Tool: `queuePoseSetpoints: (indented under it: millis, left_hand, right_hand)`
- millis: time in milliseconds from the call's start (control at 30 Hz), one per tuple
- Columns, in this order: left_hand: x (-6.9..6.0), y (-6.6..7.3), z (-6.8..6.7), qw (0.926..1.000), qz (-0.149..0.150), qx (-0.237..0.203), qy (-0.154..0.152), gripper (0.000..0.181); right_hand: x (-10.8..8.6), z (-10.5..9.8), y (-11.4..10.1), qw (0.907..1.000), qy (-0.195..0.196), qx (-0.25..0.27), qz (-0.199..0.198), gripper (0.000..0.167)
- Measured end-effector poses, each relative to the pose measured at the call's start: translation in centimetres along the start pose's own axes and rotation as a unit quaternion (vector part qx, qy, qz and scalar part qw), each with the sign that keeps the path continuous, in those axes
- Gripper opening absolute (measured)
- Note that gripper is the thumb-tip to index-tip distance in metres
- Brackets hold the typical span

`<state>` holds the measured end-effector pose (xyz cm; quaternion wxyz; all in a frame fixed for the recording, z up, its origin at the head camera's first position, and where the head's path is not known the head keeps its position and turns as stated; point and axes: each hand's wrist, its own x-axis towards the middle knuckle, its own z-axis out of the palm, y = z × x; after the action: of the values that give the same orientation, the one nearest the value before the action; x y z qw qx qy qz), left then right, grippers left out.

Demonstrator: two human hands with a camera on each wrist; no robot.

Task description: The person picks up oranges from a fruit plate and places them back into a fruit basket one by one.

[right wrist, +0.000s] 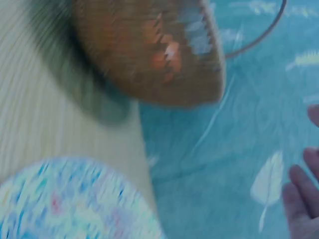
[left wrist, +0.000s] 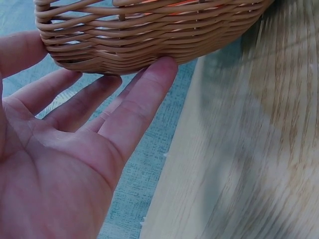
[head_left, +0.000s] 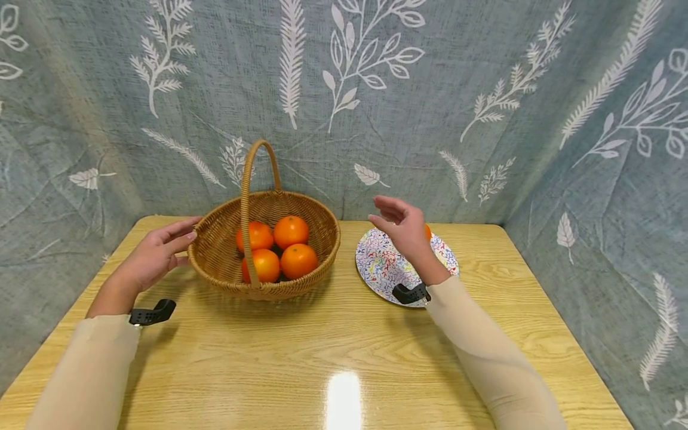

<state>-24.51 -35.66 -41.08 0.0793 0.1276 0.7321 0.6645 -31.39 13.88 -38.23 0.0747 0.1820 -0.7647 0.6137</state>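
In the head view a wicker basket (head_left: 301, 292) with a tall arched handle (head_left: 245, 203) stands on the table and holds several oranges (head_left: 291, 232). My left hand (head_left: 153, 257) is at its left side, with fingertips touching the woven wall; the left wrist view shows these fingers (left wrist: 134, 112) extended against the basket's underside edge. Over a round patterned plate (head_left: 376, 272) hovers my right hand (head_left: 405, 230), fingers loosely bent and holding nothing. Behind that hand, one orange (head_left: 427, 232) on the plate is mostly hidden. The right wrist view is blurred.
A light wooden table (head_left: 258, 364) carries everything, and a bright reflection (head_left: 344, 400) lies near its front. Grey-blue cloth (head_left: 215, 77) with white leaf prints hangs at the back and both sides. Each wrist wears a black camera mount (head_left: 153, 313).
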Motion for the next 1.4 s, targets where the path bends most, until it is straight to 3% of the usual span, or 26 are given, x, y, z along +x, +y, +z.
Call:
queuePoseSetpoints:
  millis: [200, 400, 600, 867, 1133, 1400]
  left_hand:
    - [0.0, 0.2, 0.0, 1.0000, -0.003, 0.005, 0.004, 0.065]
    - [-0.1, 0.3, 0.1, 1.0000, -0.005, -0.001, 0.004, 0.065]
    - [-0.1, 0.1, 0.0, 1.0000, -0.006, 0.006, 0.002, 0.065]
    - [0.0, 0.1, 0.1, 1.0000, -0.001, 0.002, 0.001, 0.064]
    - [0.0, 0.0, 0.0, 1.0000, 0.004, -0.007, -0.002, 0.064]
    - [0.1, 0.1, 0.0, 1.0000, 0.006, 0.002, -0.002, 0.064]
  right_hand:
    - [-0.7, -2.3, 2.8, 0.9937, 0.098, -0.048, -0.022, 0.045]
    - [-0.9, -4.1, 5.4, 0.9868, 0.138, -0.085, -0.004, 0.047]
    - [-1.1, -5.4, 7.3, 0.9809, 0.125, -0.134, 0.065, 0.065]
    - [-1.2, -6.1, 9.0, 0.9766, 0.089, -0.116, 0.157, 0.092]
    - [-1.1, -6.3, 9.6, 0.9693, 0.075, -0.117, 0.203, 0.095]
    - [-0.9, -6.2, 9.6, 0.9692, 0.071, -0.119, 0.203, 0.090]
